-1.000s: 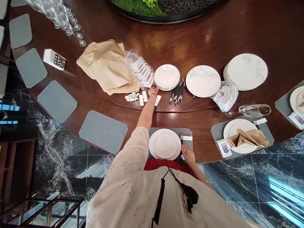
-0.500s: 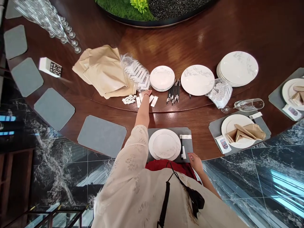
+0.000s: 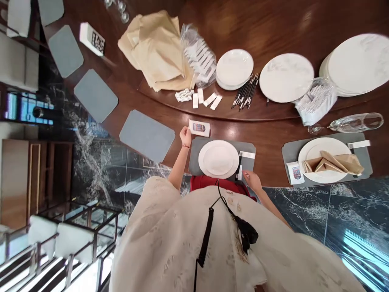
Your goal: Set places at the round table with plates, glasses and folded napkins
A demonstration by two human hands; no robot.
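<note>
My left hand [image 3: 185,136] pinches one end of a small white packet with a coloured crest [image 3: 199,127], held just above the far left corner of the grey placemat [image 3: 195,151] in front of me. On that mat sit a white plate with a smaller plate on top [image 3: 218,159], a white rest [image 3: 247,155] and dark chopsticks [image 3: 239,165]. My right hand [image 3: 251,179] rests at the mat's near right edge beside the chopsticks, fingers loosely curled, nothing seen in it.
On the raised wooden turntable [image 3: 273,111] lie beige napkins [image 3: 158,48], a clear bag of white packets [image 3: 199,54], loose white rests [image 3: 206,99], stacked plates [image 3: 234,69], more chopsticks [image 3: 244,91]. A set place [image 3: 326,160] lies right; bare grey mats [image 3: 146,134] left.
My left arm has drawn back from the turntable towards me, now holding the crested packet over the mat's corner. My right hand stays by the chopsticks. The view has tipped nearer and leftward.
</note>
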